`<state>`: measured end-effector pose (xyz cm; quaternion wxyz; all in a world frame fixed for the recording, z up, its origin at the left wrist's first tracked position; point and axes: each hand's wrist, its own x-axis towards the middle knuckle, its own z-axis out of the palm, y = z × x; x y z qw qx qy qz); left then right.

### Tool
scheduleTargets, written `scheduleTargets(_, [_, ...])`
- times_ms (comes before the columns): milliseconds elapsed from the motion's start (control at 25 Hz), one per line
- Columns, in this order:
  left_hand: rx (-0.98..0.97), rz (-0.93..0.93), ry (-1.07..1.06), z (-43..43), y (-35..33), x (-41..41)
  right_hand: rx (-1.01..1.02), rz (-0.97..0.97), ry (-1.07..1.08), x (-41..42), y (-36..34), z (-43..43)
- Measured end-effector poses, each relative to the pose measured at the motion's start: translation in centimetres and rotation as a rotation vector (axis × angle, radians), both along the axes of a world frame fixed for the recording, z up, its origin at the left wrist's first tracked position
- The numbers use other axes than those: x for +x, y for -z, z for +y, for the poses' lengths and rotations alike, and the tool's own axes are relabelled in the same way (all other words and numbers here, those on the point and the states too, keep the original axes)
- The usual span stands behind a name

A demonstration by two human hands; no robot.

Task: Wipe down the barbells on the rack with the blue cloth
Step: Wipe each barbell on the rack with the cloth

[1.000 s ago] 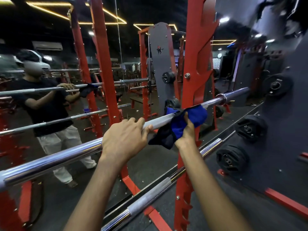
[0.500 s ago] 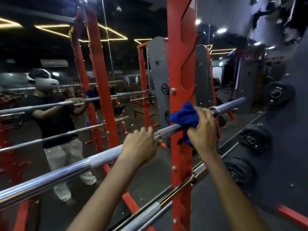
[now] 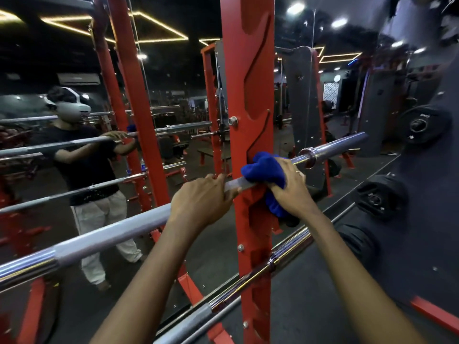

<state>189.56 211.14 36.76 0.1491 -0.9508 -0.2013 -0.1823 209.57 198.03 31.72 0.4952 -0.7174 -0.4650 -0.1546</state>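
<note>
**Cloth on upper bar at red upright**

We see the right hand [image 3: 289,188] w/ fingers curled round the blue cloth [image 3: 264,168], bunched on the upper barbell [image 3: 111,235] just beside the red upright [image 3: 248,95]. Left hand [image 3: 201,202] grips bare bar next to it. Lower barbell [image 3: 248,276] below. Mirror [image 3: 74,145] behind, dark gym floor, prob. rubber. Chrome smooth, mid-section matte grey; cloth fuzzy.

blue cloth [image 3: 264,170], silver chrome barbell [image 3: 111,234], red rack upright [image 3: 248,95], black weight plates [image 3: 380,198], dark grey floor [image 3: 310,306], yellow ceiling light strips [image 3: 159,26]
</note>
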Motion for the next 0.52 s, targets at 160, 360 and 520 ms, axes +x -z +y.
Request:
scheduleTargets(160, [0.079, -0.078, -0.068, -0.7, 0.5, 0.1, 0.029, 0.187, 0.115, 4.8, -1.8, 0.1])
scheduleTargets(360, [0.176, -0.173, 0.044, -1.2, 2.0, 1.2, -0.132, -0.014, -0.060, 5.4, -0.3, -0.5])
scheduleTargets(520, [0.237, -0.208, 0.088, -2.2, 3.0, 2.7, -0.013, -0.180, -0.013, 6.4, 0.6, 0.5])
